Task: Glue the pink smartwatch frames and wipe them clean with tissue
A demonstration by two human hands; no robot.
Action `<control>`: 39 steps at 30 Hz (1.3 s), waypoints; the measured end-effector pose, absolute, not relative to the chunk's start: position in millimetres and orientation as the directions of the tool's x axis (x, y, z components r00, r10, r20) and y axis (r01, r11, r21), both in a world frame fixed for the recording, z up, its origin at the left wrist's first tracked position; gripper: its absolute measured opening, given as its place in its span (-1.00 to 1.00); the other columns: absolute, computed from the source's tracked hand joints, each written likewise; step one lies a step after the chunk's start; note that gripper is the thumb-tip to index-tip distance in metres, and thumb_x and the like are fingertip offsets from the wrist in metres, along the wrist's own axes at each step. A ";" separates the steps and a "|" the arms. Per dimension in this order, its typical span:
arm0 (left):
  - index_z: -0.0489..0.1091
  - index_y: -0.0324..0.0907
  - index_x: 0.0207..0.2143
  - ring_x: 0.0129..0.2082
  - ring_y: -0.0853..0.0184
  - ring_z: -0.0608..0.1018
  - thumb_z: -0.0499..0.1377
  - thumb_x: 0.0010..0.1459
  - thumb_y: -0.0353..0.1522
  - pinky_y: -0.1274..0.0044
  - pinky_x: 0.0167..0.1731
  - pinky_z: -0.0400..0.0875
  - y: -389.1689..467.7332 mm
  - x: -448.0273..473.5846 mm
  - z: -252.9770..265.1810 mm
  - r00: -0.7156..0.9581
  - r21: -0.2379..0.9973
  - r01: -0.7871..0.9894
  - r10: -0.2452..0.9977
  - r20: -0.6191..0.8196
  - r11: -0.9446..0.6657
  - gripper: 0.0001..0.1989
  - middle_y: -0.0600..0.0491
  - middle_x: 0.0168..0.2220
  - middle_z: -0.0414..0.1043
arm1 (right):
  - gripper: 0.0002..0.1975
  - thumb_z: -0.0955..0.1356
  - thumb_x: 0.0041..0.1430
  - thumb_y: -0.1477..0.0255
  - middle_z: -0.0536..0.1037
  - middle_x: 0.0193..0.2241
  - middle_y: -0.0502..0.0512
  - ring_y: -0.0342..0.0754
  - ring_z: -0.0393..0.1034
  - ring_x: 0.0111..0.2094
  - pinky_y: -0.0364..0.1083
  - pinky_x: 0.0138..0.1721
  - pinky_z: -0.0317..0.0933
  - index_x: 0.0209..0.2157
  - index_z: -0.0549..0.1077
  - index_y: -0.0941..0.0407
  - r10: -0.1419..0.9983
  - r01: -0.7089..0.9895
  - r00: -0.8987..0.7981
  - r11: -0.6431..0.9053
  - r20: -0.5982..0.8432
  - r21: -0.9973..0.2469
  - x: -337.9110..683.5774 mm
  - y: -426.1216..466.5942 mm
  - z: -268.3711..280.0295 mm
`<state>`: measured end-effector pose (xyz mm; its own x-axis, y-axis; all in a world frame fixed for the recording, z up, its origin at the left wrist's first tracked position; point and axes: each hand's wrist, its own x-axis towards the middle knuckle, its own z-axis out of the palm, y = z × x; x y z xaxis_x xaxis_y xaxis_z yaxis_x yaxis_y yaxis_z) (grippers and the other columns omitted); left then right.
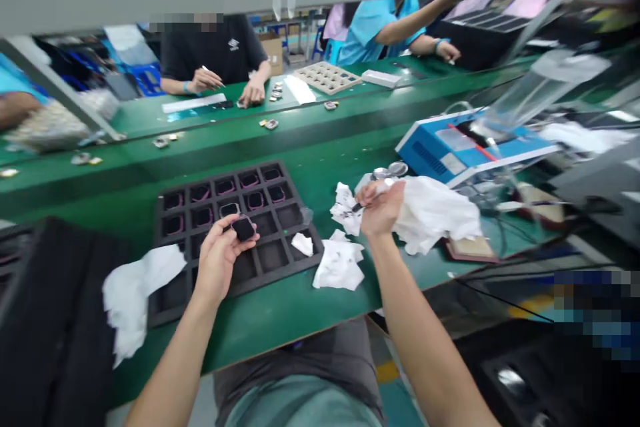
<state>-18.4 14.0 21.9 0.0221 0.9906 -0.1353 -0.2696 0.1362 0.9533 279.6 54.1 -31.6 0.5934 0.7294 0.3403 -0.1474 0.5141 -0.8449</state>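
Observation:
My left hand [220, 253] holds a square smartwatch [243, 228] with a dark face and a pinkish-purple rim, gripped at its edges above a black foam tray [273, 270]. Several similar watches sit in the tray's back compartments, and a white scrap [302, 244] lies in a front one. To the right of the tray, my right hand [381, 208] is closed, palm up. A small dark tip shows at its left side and some white at its fingers; what it grips cannot be made out. Crumpled white wipes [341, 263] with dark marks lie beside it.
A larger white cloth [435, 210] lies right of my right hand, before a blue machine [465, 143]. Another cloth [133, 287] overlaps the tray's left side. Black foam [55, 320] stands at left. Across the green bench [280, 333], a co-worker in black [215, 53] handles small parts.

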 end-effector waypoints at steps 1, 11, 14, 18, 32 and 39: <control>0.40 -0.21 -0.10 -0.31 0.21 0.71 0.27 0.03 -0.33 0.45 -0.26 0.56 16.8 -24.2 27.8 -0.044 0.955 -0.278 0.992 -0.121 0.105 -0.64 -0.07 -0.26 0.68 | -0.29 0.18 0.13 -0.32 0.13 -0.70 -0.11 -0.18 0.07 -0.66 -0.11 -0.58 0.02 -0.65 0.22 0.04 0.717 -0.149 0.600 0.535 0.353 -0.832 276.2 52.7 -35.7; 0.40 -0.21 -0.16 -0.38 0.26 0.70 0.29 0.00 -0.25 0.48 -0.32 0.58 7.1 -76.5 66.4 -0.227 0.997 -0.028 0.971 -0.076 0.071 -0.64 0.02 -0.34 0.62 | -0.32 0.23 0.24 -0.19 0.32 -0.69 -0.02 -0.14 0.21 -0.62 -0.07 -0.55 0.00 -0.63 0.45 0.08 0.707 -0.114 0.584 0.559 0.400 -0.821 274.7 36.5 -51.0; 0.42 -0.26 -0.14 -0.44 0.26 0.68 0.30 0.03 -0.23 0.49 -0.39 0.56 -2.7 -77.5 58.8 -0.200 0.990 0.021 0.971 -0.133 0.140 -0.62 0.03 -0.39 0.58 | -0.32 0.21 0.26 -0.18 0.31 -0.70 -0.03 -0.13 0.21 -0.63 -0.07 -0.55 0.00 -0.63 0.44 0.08 0.707 -0.122 0.583 0.564 0.401 -0.817 275.7 34.8 -49.5; 0.45 -0.26 -0.09 -0.49 0.29 0.65 0.33 0.04 -0.22 0.53 -0.48 0.51 -2.3 -64.2 49.6 -0.111 0.972 0.087 0.972 -0.209 0.219 -0.58 0.02 -0.38 0.57 | -0.30 0.17 0.29 -0.16 0.29 -0.72 -0.03 -0.13 0.20 -0.64 -0.08 -0.56 0.01 -0.65 0.42 0.07 0.698 -0.124 0.585 0.579 0.412 -0.805 276.5 33.2 -47.2; 0.43 -0.23 -0.13 -0.46 0.27 0.62 0.25 0.02 -0.06 0.53 -0.49 0.35 5.5 -103.7 73.8 -0.135 0.913 0.297 0.959 -0.250 0.280 -0.51 0.01 -0.35 0.53 | -0.30 0.18 0.26 -0.18 0.22 -0.74 -0.07 -0.14 0.22 -0.66 -0.10 -0.60 0.08 -0.67 0.35 0.08 0.701 -0.163 0.606 0.572 0.376 -0.804 276.3 29.5 -45.4; 0.44 -0.18 -0.13 -0.48 0.24 0.61 0.11 0.13 -0.01 0.53 -0.52 0.29 8.9 -79.9 51.6 0.030 0.834 0.492 0.952 -0.305 0.251 -0.53 0.04 -0.42 0.53 | -0.29 0.18 0.20 -0.23 0.23 -0.75 -0.05 -0.13 0.20 -0.66 -0.10 -0.57 0.05 -0.68 0.34 0.08 0.713 -0.160 0.599 0.552 0.364 -0.819 275.1 28.4 -42.9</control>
